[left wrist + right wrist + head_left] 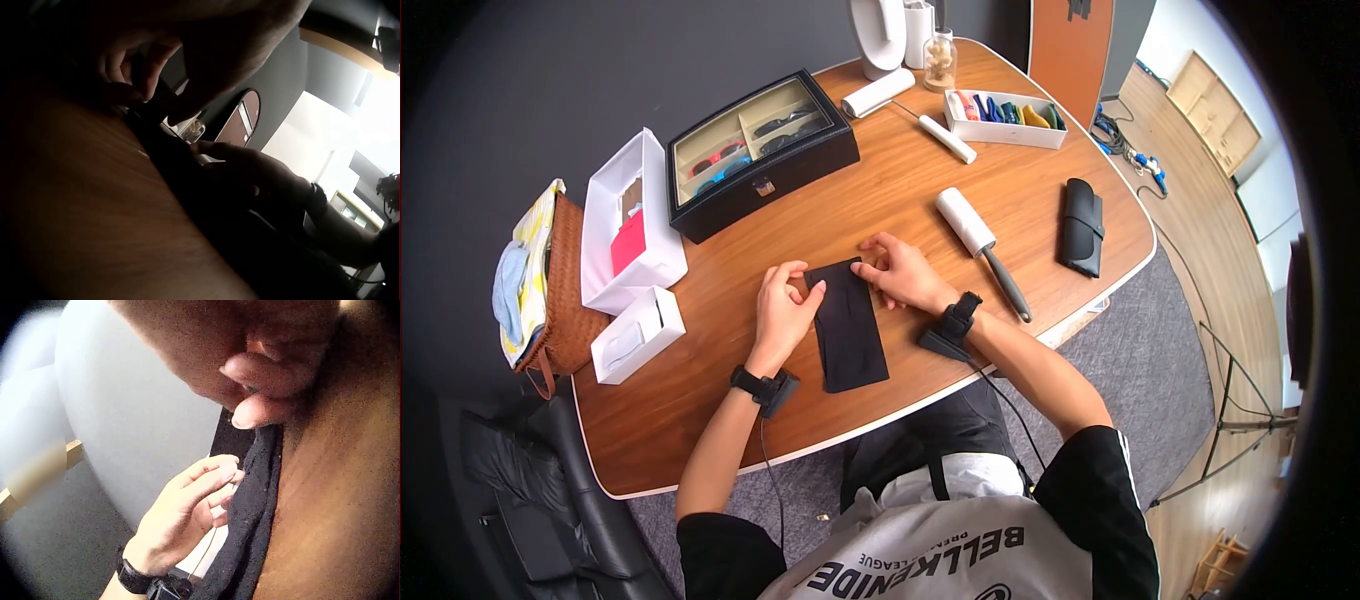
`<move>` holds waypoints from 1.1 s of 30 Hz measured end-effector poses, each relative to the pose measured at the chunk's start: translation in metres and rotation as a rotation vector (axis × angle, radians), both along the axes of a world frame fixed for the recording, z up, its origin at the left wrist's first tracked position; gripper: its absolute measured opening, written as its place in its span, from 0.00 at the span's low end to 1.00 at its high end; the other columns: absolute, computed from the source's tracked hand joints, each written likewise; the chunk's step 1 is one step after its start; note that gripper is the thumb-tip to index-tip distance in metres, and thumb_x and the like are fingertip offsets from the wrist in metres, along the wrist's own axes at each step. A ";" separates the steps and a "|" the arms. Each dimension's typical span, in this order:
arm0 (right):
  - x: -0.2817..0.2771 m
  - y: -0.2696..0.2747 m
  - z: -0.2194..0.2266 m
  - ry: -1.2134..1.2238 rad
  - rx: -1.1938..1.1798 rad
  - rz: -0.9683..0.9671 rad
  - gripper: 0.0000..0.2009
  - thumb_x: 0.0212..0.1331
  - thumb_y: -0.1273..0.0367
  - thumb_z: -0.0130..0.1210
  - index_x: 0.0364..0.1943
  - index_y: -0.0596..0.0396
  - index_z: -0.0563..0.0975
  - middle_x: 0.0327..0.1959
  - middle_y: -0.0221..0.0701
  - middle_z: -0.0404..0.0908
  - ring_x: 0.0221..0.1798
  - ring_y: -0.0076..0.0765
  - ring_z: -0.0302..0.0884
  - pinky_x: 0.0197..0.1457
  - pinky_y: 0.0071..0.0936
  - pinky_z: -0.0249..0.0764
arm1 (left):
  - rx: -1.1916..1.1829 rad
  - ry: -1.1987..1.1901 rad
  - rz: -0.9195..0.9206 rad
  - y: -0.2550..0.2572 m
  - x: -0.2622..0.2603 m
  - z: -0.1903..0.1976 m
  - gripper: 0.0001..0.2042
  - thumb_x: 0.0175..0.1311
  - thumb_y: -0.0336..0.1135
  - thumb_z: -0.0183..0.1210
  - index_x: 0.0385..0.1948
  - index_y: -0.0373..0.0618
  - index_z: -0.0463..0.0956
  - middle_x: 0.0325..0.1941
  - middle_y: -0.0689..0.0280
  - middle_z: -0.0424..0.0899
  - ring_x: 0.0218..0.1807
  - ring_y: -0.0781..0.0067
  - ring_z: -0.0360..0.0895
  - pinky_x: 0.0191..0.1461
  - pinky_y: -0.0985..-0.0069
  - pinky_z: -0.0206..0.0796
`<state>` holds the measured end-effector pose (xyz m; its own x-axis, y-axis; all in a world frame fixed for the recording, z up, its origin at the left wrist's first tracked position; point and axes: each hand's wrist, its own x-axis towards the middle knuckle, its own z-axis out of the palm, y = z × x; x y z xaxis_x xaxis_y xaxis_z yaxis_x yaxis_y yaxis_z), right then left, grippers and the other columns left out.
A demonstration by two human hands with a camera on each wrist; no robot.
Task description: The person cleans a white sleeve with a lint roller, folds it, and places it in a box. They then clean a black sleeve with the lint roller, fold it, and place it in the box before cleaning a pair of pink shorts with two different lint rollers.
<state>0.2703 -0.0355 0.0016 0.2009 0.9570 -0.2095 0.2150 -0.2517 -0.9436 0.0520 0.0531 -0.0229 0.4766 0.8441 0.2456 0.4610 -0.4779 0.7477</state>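
A narrow piece of black cloth (850,335) lies lengthwise before me on the wooden table, its surface lightly creased. My left hand (782,315) pinches its far left corner, the thumb over the fabric. At the far right corner my right hand (905,278) pinches the edge between thumb and fingers. The right wrist view shows the cloth (253,500) running from the right hand's fingertips (245,417) towards the left hand (187,509). In the dark left wrist view, the left hand's fingers (150,78) are close over the fabric.
A lint roller (970,225) lies right of the cloth, with a black case (1082,228) farther right. Behind stand a glasses box (800,165), a white tray of rolled cloths (1000,132) and another white roller (945,138). White boxes (665,265) and a basket (565,290) line the left.
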 end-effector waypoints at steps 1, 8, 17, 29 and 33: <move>0.000 0.001 0.002 -0.028 -0.017 0.010 0.17 0.72 0.63 0.64 0.53 0.60 0.75 0.20 0.26 0.78 0.15 0.21 0.75 0.15 0.23 0.66 | 0.002 0.000 0.000 0.000 0.001 0.000 0.19 0.62 0.32 0.74 0.52 0.38 0.80 0.45 0.63 0.83 0.28 0.82 0.74 0.36 0.80 0.70; 0.009 0.010 -0.006 -0.002 -0.034 0.111 0.16 0.67 0.66 0.68 0.50 0.60 0.76 0.19 0.26 0.78 0.13 0.21 0.73 0.13 0.24 0.65 | 0.056 0.211 -0.118 0.019 0.003 0.000 0.22 0.54 0.39 0.79 0.47 0.39 0.82 0.37 0.65 0.76 0.34 0.72 0.73 0.41 0.73 0.71; 0.007 0.012 -0.023 -0.166 0.100 0.084 0.13 0.60 0.71 0.71 0.44 0.55 0.78 0.26 0.26 0.81 0.31 0.23 0.78 0.35 0.24 0.74 | -0.193 0.050 -0.216 0.018 0.004 0.010 0.14 0.58 0.31 0.75 0.38 0.38 0.79 0.33 0.63 0.83 0.35 0.73 0.79 0.41 0.72 0.73; -0.003 -0.065 0.009 -0.630 0.757 0.262 0.15 0.53 0.76 0.63 0.46 0.54 0.80 0.40 0.35 0.78 0.46 0.48 0.78 0.49 0.43 0.79 | 0.339 0.075 -0.414 -0.056 -0.028 0.060 0.11 0.53 0.22 0.68 0.38 0.39 0.80 0.42 0.57 0.85 0.48 0.53 0.82 0.50 0.63 0.74; -0.011 -0.086 0.012 -0.758 0.854 0.327 0.15 0.50 0.76 0.64 0.45 0.54 0.81 0.42 0.33 0.78 0.46 0.45 0.78 0.48 0.38 0.79 | 0.418 0.215 -0.508 -0.080 -0.037 0.058 0.13 0.50 0.22 0.68 0.38 0.39 0.80 0.47 0.59 0.84 0.54 0.53 0.80 0.57 0.61 0.72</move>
